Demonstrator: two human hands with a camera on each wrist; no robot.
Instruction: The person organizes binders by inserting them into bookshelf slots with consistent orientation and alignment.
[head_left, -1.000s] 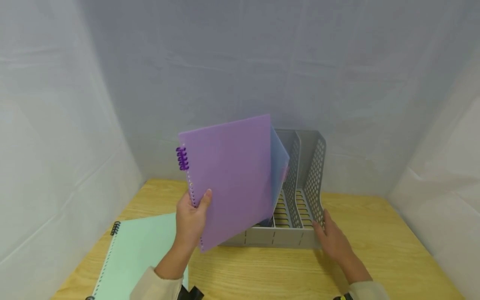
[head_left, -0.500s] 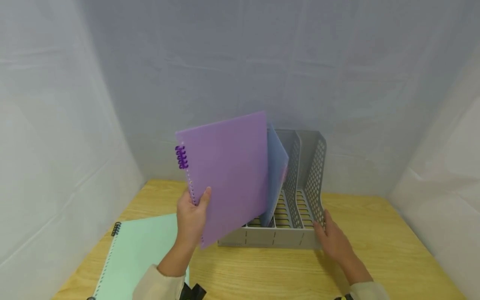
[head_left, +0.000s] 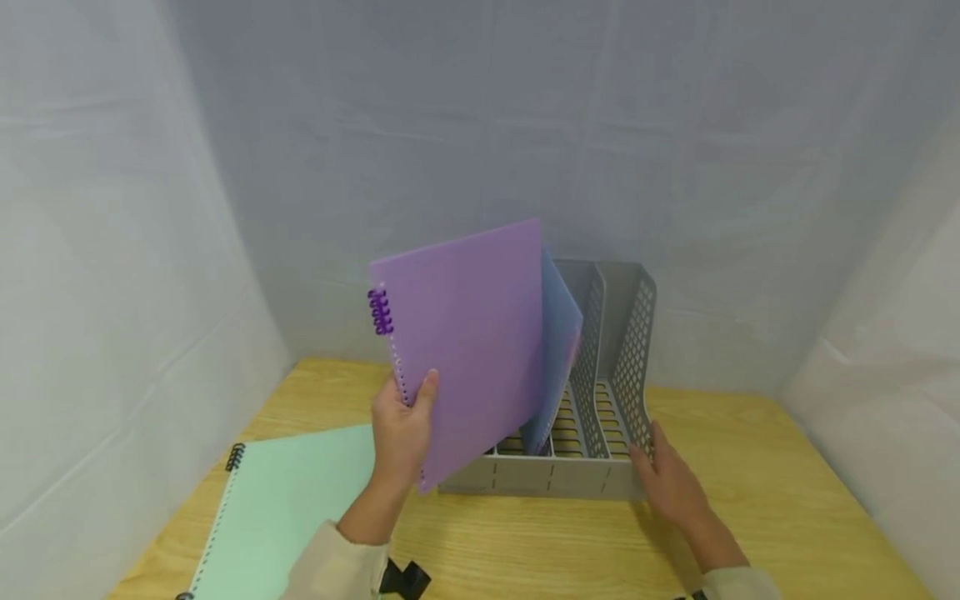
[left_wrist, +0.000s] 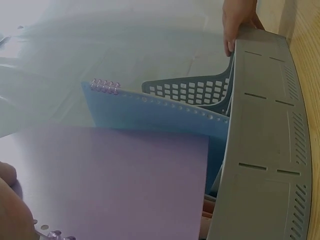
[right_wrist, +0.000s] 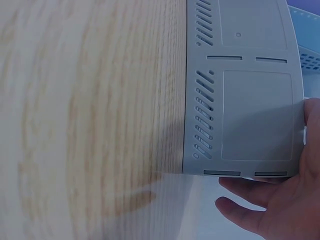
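Observation:
My left hand (head_left: 402, 425) grips a purple spiral notebook (head_left: 472, 342) by its bound edge, thumb on the front cover. The notebook is tilted in front of the left part of a grey file rack (head_left: 525, 477), its lower edge above the rack's front wall. A blue spiral notebook (head_left: 558, 350) stands leaning in the rack, partly hidden behind the purple one. In the left wrist view, the blue notebook (left_wrist: 160, 112) shows its clear purple rings. My right hand (head_left: 671, 483) holds the rack's front right corner, thumb at the front edge and fingers along the side.
A mint green spiral notebook (head_left: 292, 492) lies on the wooden table (head_left: 525, 550) at the left, partly under my left forearm. Perforated dividers (head_left: 633, 350) stand up in the rack's right part. Pale sheeting (head_left: 480, 125) encloses the back and sides.
My left hand shifts the purple notebook slightly left, then right and a little up. More of the blue notebook's lower part shows now. My right hand stays at the rack's corner.

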